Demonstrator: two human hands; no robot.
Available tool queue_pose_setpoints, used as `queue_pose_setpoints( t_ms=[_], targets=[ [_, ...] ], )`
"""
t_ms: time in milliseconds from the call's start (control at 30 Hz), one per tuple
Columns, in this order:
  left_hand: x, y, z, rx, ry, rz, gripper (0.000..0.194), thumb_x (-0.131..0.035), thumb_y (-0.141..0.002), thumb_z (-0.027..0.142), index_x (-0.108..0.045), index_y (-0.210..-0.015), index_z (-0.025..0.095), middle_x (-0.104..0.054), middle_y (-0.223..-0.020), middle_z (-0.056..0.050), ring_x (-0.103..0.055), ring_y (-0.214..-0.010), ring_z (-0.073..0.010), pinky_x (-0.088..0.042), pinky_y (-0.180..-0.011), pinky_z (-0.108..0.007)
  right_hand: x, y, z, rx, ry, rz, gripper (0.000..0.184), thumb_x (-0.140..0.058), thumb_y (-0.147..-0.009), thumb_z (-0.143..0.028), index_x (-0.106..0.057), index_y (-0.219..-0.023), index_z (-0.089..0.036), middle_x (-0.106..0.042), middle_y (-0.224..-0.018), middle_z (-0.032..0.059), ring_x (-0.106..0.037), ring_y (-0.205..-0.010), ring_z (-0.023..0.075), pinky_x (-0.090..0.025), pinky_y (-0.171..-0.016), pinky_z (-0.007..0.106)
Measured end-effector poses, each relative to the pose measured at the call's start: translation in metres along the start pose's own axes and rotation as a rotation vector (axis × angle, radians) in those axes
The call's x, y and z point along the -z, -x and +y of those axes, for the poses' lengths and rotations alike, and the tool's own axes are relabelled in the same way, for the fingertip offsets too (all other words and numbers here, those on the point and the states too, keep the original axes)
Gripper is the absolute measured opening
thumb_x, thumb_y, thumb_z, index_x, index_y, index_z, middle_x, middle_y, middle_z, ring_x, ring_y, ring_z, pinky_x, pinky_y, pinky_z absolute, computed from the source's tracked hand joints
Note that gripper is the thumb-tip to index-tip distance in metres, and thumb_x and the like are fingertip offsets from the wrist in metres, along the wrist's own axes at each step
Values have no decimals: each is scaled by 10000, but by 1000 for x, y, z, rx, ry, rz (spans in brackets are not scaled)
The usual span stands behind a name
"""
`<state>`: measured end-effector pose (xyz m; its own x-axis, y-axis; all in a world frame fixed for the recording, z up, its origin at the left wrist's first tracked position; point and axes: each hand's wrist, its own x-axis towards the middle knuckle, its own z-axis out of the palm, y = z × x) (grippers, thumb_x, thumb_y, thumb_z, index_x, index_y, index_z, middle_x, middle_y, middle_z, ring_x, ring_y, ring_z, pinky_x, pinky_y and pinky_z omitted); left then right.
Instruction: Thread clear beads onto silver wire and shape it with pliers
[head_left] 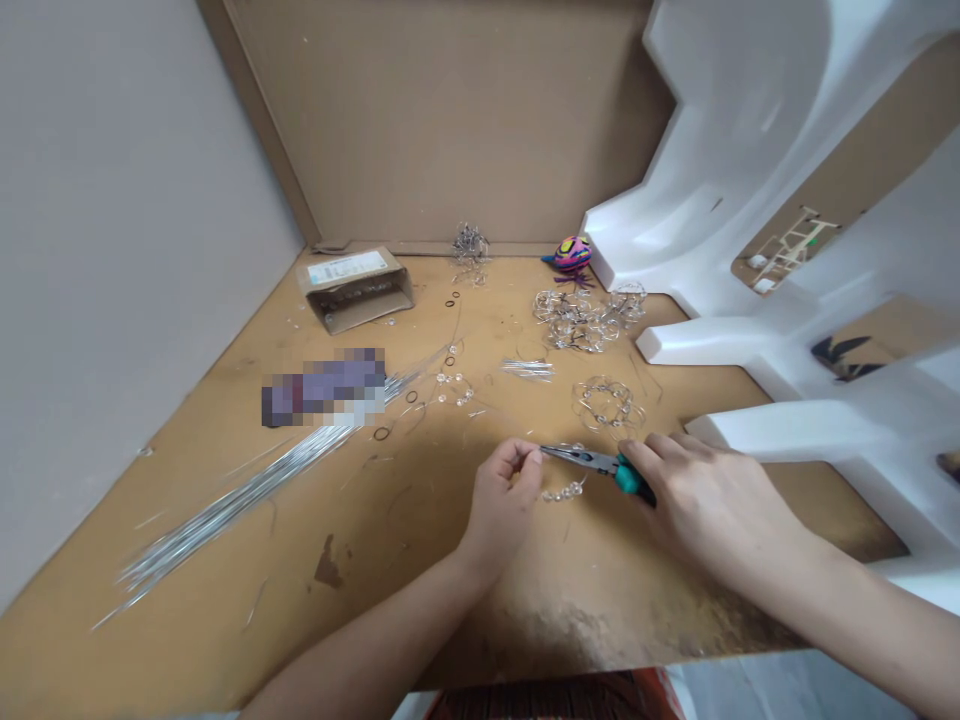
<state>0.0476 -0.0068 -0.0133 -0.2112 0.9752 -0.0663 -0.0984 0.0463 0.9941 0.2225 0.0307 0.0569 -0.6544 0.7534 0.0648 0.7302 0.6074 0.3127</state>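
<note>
My left hand (504, 492) is closed in a pinch on a thin wire piece with small clear beads (564, 491) that hangs just to its right. My right hand (701, 495) grips green-handled needle-nose pliers (600, 463). The plier tips point left and meet the wire at my left fingertips. Both hands hover low over the brown board (375, 540) near its front middle.
A bundle of long straight wires (247, 495) lies at the left. Finished beaded wire rings (607, 402) and a bigger cluster (581, 318) lie behind the hands. A small cardboard box (352, 287), a colourful toy (571, 255) and white foam packing (787, 300) stand at the back and right.
</note>
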Motion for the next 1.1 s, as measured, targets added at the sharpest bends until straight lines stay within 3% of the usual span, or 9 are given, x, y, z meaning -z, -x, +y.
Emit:
queue_pose_setpoints(
  t_ms=[200, 333, 433, 533, 700, 867, 1000, 1100],
  targets=[
    [2, -10, -5, 33, -18, 44, 156, -483, -788, 279, -507, -687, 164, -398, -524, 61, -352, -499, -77, -295, -494, -194, -5, -11, -3, -37, -19, -12, 79, -491, -769, -257, -543, -774, -198, -581, -704, 42, -545, -667, 215, -262, -549, 288],
    [9, -19, -9, 42, 44, 73, 145, -517, -780, 281, -556, -710, 160, -417, -514, 57, -364, -509, -82, -308, -525, -207, -4, -6, 7, -87, -193, -98, 159, -489, -740, -237, -554, -880, -200, -617, -817, 55, -573, -732, 220, -334, -586, 290],
    [12, -23, -10, 93, 258, -3, 142, -527, -782, 280, -586, -744, 158, -426, -499, 53, -378, -520, -86, -332, -572, -219, -6, 6, 18, -192, -431, -116, 281, -473, -757, -244, -521, -1035, -241, -638, -879, 23, -597, -740, 187, -374, -589, 262],
    [12, -24, -9, 186, 532, -139, 124, -554, -768, 268, -586, -738, 152, -412, -485, 56, -378, -511, -80, -356, -609, -232, -14, 14, 22, -322, -536, -101, 294, -460, -788, -322, -518, -1068, -252, -655, -882, 21, -614, -753, 199, -398, -584, 261],
    [11, -21, -5, 245, 708, -297, 115, -563, -773, 243, -591, -720, 144, -359, -464, 63, -360, -493, -72, -383, -645, -247, -33, 16, 12, -368, -486, -156, 340, -461, -786, -329, -534, -1103, -232, -667, -968, 60, -629, -833, 262, -419, -646, 316],
    [14, -19, -1, 257, 820, -404, 120, -528, -795, 200, -595, -718, 136, -327, -463, 58, -362, -506, -74, -388, -648, -239, -42, 16, 8, -337, -472, -166, 321, -455, -793, -330, -543, -1091, -249, -668, -974, 49, -632, -833, 261, -407, -636, 313],
    [15, -20, 0, 271, 809, -415, 115, -535, -790, 212, -596, -726, 139, -311, -467, 62, -348, -498, -74, -384, -643, -240, -47, 14, 4, -301, -427, -154, 302, -458, -795, -319, -553, -1074, -250, -665, -946, 46, -625, -810, 244, -395, -626, 305],
    [14, -20, -2, 228, 682, -362, 127, -551, -781, 242, -603, -722, 143, -352, -466, 56, -349, -495, -77, -369, -631, -235, -54, 8, -7, -254, -358, -87, 305, -464, -788, -285, -559, -1070, -219, -642, -950, 68, -593, -842, 242, -399, -671, 319]
  ],
)
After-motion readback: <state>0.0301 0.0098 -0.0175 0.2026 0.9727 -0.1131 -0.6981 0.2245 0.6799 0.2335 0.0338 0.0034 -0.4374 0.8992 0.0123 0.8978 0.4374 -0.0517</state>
